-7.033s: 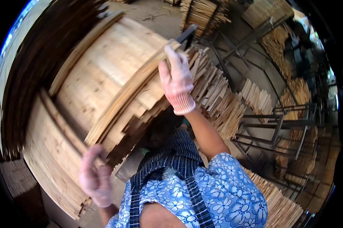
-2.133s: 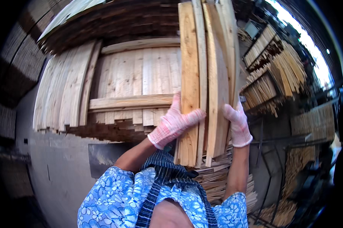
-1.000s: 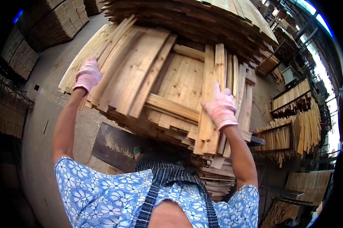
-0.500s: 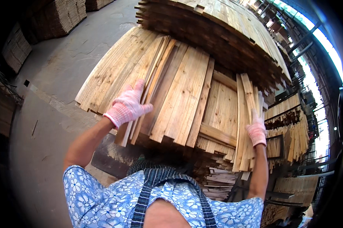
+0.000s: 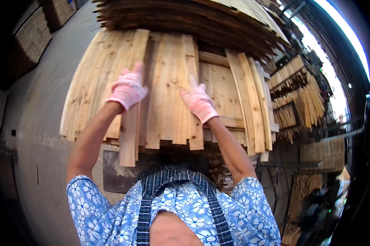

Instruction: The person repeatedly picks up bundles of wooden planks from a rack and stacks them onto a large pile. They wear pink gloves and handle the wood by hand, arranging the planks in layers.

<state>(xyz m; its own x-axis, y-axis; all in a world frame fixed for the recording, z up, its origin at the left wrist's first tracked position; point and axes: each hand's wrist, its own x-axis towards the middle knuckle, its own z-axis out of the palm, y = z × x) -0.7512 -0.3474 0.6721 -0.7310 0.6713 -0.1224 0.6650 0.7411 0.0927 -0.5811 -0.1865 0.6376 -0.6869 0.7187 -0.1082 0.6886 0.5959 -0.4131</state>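
Both my hands wear pink-and-white knitted gloves. My left hand (image 5: 127,88) rests on a long wooden plank (image 5: 128,137) whose near end juts past the others, its fingers stretched forward and thumb out. Over the middle planks (image 5: 164,90) is my right hand (image 5: 199,100), fingers spread, beside a plank (image 5: 196,137) with a knotty surface. Whether its fingertips press on the wood, I cannot tell. More planks (image 5: 92,82) lie side by side on the left of the stack. Several narrower planks (image 5: 250,102) lie at the right, past a gap showing lower boards (image 5: 219,88).
A taller stack of dark-edged planks (image 5: 185,20) stands just beyond. Further timber stacks (image 5: 33,35) stand on the concrete floor (image 5: 41,106) at the far left. Racks of thin wood strips (image 5: 310,98) are on the right. A dark flat panel (image 5: 115,172) lies below the near edge.
My right hand has left the right-hand planks and moved left to the middle ones. Planks tilted on edge by my left hand now lie flatter. The whole view has shifted.
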